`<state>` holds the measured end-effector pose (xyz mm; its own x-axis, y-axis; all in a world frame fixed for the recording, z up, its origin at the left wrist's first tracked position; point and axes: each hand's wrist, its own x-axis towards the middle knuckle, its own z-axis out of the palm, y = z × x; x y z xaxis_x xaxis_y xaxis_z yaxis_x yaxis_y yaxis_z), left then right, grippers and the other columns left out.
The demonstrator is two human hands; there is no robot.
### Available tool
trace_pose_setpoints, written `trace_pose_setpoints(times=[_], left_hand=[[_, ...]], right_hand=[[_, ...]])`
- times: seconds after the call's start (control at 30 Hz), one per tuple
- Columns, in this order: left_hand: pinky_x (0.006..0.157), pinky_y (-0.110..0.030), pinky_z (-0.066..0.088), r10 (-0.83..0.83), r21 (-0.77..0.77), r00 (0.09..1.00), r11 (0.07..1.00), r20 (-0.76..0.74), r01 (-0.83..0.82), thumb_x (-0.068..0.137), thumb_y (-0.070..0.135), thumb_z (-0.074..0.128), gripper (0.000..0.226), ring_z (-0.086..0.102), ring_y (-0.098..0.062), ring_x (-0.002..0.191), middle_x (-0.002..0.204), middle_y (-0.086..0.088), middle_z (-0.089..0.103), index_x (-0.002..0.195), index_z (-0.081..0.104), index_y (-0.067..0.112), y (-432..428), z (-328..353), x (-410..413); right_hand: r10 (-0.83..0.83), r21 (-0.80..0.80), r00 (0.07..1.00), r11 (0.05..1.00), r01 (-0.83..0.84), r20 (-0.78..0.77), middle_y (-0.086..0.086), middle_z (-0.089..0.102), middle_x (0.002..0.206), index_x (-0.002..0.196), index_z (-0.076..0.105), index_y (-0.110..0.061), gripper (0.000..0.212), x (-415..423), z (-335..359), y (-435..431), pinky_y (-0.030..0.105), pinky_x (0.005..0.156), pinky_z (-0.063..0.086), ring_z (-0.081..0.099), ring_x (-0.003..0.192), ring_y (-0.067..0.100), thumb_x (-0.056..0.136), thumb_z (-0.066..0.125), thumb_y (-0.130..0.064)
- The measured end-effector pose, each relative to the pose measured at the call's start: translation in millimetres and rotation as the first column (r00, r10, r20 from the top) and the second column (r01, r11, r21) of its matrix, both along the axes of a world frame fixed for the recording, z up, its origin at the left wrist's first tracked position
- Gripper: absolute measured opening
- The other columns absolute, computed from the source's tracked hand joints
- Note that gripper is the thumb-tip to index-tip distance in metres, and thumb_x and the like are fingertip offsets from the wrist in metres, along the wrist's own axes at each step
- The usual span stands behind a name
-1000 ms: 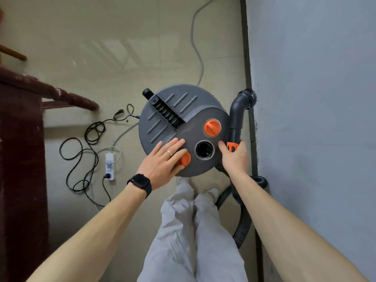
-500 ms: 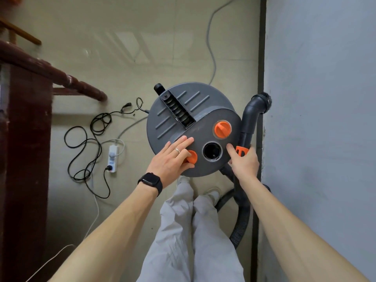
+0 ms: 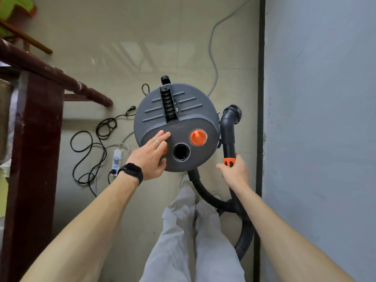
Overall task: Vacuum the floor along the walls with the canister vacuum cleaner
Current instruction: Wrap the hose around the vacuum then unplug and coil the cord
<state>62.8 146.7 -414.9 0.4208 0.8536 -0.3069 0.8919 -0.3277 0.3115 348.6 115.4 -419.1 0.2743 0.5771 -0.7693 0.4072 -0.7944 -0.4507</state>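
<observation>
The left hand (image 3: pixel 149 157) lies flat-fingered on the vacuum lid (image 3: pixel 191 96); the right hand (image 3: pixel 235 173) grips the hose wand (image 3: pixel 228 137)

On left hand (image 3: pixel 149 157): thin silver ring (image 3: pixel 157 141), plain band, on one finger toward 12 o'clock of hand. At 7 o'clock of same hand, on wrist: black smartwatch (image 3: pixel 131 171), rounded-rectangle dark face, black strap. Skin of right hand (image 3: pixel 236 171) and its wrist bare. Both forearms bare to frame edge. At 6 o'clock of view: light grey trousers (image 3: pixel 193 241), loose, creased lengthwise. Pale shoe toes (image 3: pixel 184 180) at 12 o'clock of hems, partly hidden.
</observation>
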Motion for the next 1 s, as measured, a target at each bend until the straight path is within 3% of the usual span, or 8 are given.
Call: trace_pose_setpoints(times=[0.07,0.23,0.37,0.5,0.6,0.67,0.8,1.0], left_hand=[[0.085,-0.042,0.057,0.049,-0.057,0.998,0.997,-0.034,-0.051,0.082,0.022,0.059,0.026,0.017,-0.015,0.149,0.160,0.004,0.023,0.105,0.050,0.013,0,4,-1],[0.115,-0.046,0.029,0.047,-0.267,0.973,0.958,-0.225,-0.108,0.083,0.020,0.059,0.063,0.016,-0.025,0.149,0.164,-0.002,0.010,0.141,0.036,0.019,12,39,26],[0.116,-0.053,0.023,0.041,0.029,0.997,0.999,-0.059,-0.040,0.074,0.016,0.072,0.081,0.021,-0.031,0.145,0.160,-0.012,0.017,0.145,0.032,0.021,9,86,69],[0.118,-0.054,0.018,-0.409,0.320,0.911,0.856,-0.062,0.406,0.077,0.024,0.065,0.080,0.026,-0.028,0.146,0.156,-0.008,0.032,0.148,0.030,0.021,4,131,120],[0.098,-0.044,0.038,-0.410,0.377,0.912,0.844,-0.010,0.383,0.076,0.023,0.055,0.036,0.062,-0.031,0.103,0.099,-0.003,0.069,0.112,0.057,0.019,15,173,147],[0.082,-0.038,0.039,-0.281,0.325,0.960,0.908,0.001,0.266,0.071,0.026,0.057,0.017,0.062,-0.026,0.079,0.075,0.004,0.064,0.088,0.055,0.022,30,206,154],[0.076,-0.032,0.034,0.031,0.185,0.999,0.982,0.035,-0.037,0.066,0.032,0.066,0.023,0.054,-0.019,0.066,0.062,0.011,0.052,0.076,0.046,0.028,54,249,135],[0.059,-0.027,0.036,0.317,0.030,0.936,0.945,0.152,-0.325,0.061,0.034,0.070,0.022,0.055,-0.022,0.065,0.062,0.010,0.057,0.074,0.053,0.032,42,253,102]], right_hand=[[0.054,0.007,0.998,0.999,-0.054,0.024,0.004,0.061,0.099,0.114,0.054,-0.019,0.036,17,19,-1,0.044,0.086,0.060,0.065,0.092,0.025,0.087,0.077,-0.028],[0.154,0.052,0.988,0.987,-0.153,-0.026,0.008,0.058,0.089,0.100,0.056,-0.018,0.029,41,76,3,0.029,0.061,0.051,0.061,0.071,0.023,0.081,0.077,-0.016],[0.371,0.018,0.928,0.928,-0.371,-0.020,0.006,0.059,0.077,0.090,0.058,-0.018,0.025,37,121,1,0.036,0.058,0.056,0.061,0.061,0.024,0.073,0.077,-0.015],[0.593,0.051,0.805,0.803,-0.594,0.023,0.011,0.068,0.076,0.081,0.058,-0.021,0.014,25,169,5,0.046,0.065,0.060,0.066,0.068,0.030,0.073,0.069,-0.020],[0.659,0.119,0.740,0.731,-0.672,0.133,0.004,0.062,0.075,0.083,0.051,-0.023,0.016,26,211,13,0.030,0.054,0.042,0.059,0.067,0.025,0.079,0.066,-0.019],[0.599,0.188,0.752,0.734,-0.653,0.276,-0.003,0.059,0.079,0.092,0.051,-0.022,0.020,38,234,14,0.029,0.060,0.040,0.057,0.070,0.022,0.082,0.068,-0.019],[0.288,0.340,0.767,0.768,-0.542,0.573,0.001,0.061,0.091,0.109,0.060,-0.017,0.025,86,244,-8,0.031,0.070,0.041,0.059,0.081,0.026,0.088,0.072,-0.017],[0.017,0.609,0.894,0.726,-0.319,0.448,0.005,0.061,0.116,0.130,0.052,-0.016,0.061,89,233,-22,0.038,0.082,0.048,0.054,0.094,0.021,0.079,0.085,-0.023]])
